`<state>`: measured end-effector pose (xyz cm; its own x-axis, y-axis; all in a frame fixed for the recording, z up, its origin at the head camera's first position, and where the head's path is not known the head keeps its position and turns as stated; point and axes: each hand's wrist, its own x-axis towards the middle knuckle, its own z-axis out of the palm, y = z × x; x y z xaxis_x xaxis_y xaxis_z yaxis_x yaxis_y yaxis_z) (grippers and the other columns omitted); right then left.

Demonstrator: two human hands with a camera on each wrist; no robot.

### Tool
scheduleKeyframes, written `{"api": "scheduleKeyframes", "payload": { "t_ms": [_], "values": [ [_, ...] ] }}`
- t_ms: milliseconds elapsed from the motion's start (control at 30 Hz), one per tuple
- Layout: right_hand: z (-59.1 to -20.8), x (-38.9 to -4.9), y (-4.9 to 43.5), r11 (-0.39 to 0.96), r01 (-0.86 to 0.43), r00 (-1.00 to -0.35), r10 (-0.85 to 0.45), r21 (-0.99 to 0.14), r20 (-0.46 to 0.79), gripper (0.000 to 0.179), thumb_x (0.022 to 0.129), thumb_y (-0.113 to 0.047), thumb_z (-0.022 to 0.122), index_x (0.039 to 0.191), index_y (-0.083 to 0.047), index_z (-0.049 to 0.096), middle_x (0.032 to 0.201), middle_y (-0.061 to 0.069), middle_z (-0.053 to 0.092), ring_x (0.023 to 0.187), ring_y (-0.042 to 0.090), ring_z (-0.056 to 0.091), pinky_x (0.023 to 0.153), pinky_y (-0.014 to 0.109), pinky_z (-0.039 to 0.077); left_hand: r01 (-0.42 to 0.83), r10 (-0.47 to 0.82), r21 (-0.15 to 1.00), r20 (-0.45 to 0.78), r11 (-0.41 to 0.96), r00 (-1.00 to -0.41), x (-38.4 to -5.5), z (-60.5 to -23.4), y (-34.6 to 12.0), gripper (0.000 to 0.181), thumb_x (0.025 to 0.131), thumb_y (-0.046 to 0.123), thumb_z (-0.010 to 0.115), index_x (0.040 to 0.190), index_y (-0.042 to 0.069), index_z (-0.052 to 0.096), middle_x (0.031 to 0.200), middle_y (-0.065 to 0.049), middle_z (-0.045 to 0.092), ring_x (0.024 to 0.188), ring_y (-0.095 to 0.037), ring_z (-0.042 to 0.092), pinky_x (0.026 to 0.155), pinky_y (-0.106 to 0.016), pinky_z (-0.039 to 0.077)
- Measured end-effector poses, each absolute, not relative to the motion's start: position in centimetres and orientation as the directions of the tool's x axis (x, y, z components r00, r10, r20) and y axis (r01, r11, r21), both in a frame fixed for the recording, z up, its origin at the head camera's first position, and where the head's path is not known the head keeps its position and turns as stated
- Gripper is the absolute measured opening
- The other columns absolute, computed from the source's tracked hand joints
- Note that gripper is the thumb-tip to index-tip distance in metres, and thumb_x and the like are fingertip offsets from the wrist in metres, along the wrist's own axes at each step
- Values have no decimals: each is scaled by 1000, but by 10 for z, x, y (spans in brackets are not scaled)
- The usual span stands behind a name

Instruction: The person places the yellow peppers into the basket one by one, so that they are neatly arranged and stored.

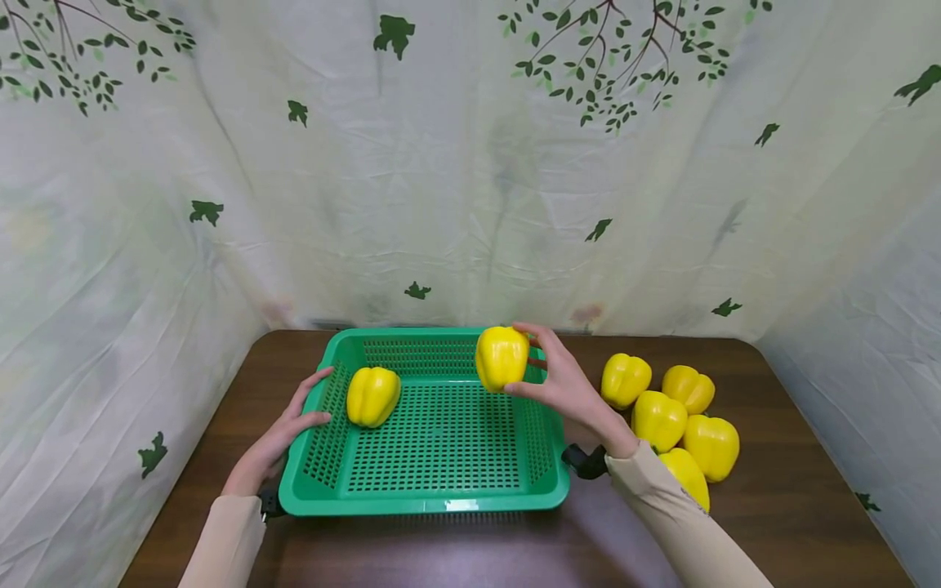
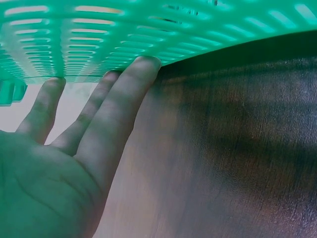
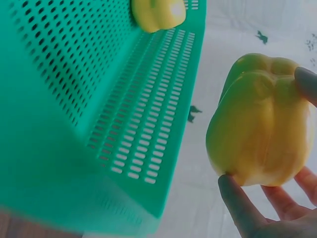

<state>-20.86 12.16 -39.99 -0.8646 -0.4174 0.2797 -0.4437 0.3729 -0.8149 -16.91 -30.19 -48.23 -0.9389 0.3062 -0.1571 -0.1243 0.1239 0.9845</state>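
Note:
My right hand [image 1: 562, 384] holds a yellow bell pepper [image 1: 502, 359] above the back right of a green plastic basket [image 1: 426, 505]. In the right wrist view the thumb and fingers grip this pepper [image 3: 262, 124] around its ends, outside the basket wall [image 3: 163, 144] as seen from there. Another yellow bell pepper [image 1: 373, 398] lies inside the basket at the left. My left hand [image 1: 283, 433] rests on the basket's left side, thumb and a finger at the rim. Below, in the left wrist view, more fingers [image 2: 116, 109] extend straight against the slotted outer wall.
Several yellow bell peppers [image 1: 659, 421] lie grouped on the brown wooden table [image 1: 794, 506], right of the basket and beside my right forearm. A pale curtain [image 1: 441, 204] with leaf prints hangs behind the table and along both sides.

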Motion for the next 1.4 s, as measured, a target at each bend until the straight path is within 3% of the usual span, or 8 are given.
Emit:
{"api": "scheduleKeyframes", "payload": {
  "t_ms": [333,1100,1400],
  "values": [
    [-397,-211,97,356,-454,-850,-446,-816,279,77,77,-14,80,142,-9,38,139,9,39,115,26,41,92,43,48,-125,303,985,-156,119,-940,-169,-483,-302,69,98,12,47,151,35,8,152,-22,0,117,-48,39,85,-55,49],
    [-409,-213,52,361,-438,-842,-486,-823,235,77,78,-12,80,142,-9,38,139,10,38,115,25,47,90,43,49,-116,300,986,-146,116,-943,-171,-487,-303,69,98,13,48,151,34,10,152,-20,2,116,-42,42,85,-50,49],
    [-416,-215,39,373,-444,-837,-497,-815,228,77,77,-14,80,142,-10,39,139,9,38,116,22,46,90,36,49,-118,309,988,-145,103,-940,-171,-487,-303,68,98,12,47,151,35,9,151,-20,3,113,-39,45,85,-49,50]
  ]
}}
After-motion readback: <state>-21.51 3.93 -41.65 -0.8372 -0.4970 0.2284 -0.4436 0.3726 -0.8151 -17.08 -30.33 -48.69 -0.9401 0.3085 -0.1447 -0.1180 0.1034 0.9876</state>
